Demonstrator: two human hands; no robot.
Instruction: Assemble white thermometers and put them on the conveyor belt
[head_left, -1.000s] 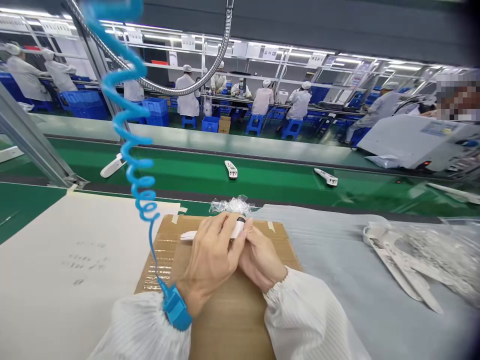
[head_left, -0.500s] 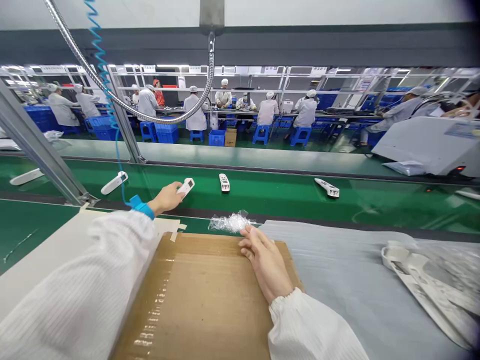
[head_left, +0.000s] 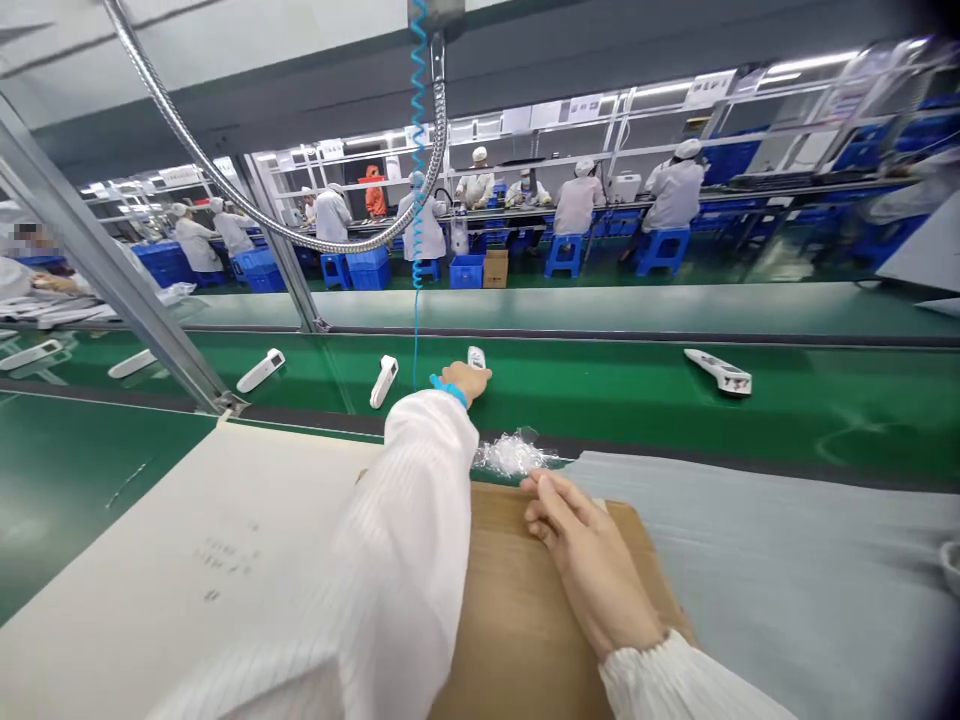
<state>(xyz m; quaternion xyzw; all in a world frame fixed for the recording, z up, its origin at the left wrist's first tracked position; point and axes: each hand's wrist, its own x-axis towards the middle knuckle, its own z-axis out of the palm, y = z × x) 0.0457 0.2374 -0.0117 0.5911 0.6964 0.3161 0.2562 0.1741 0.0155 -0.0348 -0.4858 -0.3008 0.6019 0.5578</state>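
My left hand (head_left: 466, 380) reaches across the green belt, its fingers closed around the lower end of a white handheld device (head_left: 476, 356) whose top shows above them. A blue wrist band (head_left: 448, 390) with a coiled cord is on that wrist. Left of this hand, another white device with a small screen (head_left: 384, 382) lies on the belt. My right hand (head_left: 589, 550) hovers over the brown cardboard (head_left: 517, 610), fingers loosely bent and holding nothing visible. Just beyond its fingertips lies a small heap of clear plastic film pieces (head_left: 514, 455).
More white devices lie along the green belt (head_left: 600, 410), one of them far right (head_left: 718, 372). A metal post (head_left: 112, 260) slants at the left, and a flexible metal hose (head_left: 300, 238) hangs overhead. Grey-white sheeting (head_left: 787, 560) covers the right side. People sit at benches behind.
My left hand has let go of the screened device, now lying on the belt, and moved right to another. The view has turned left and tilted; my right hand keeps near the film.
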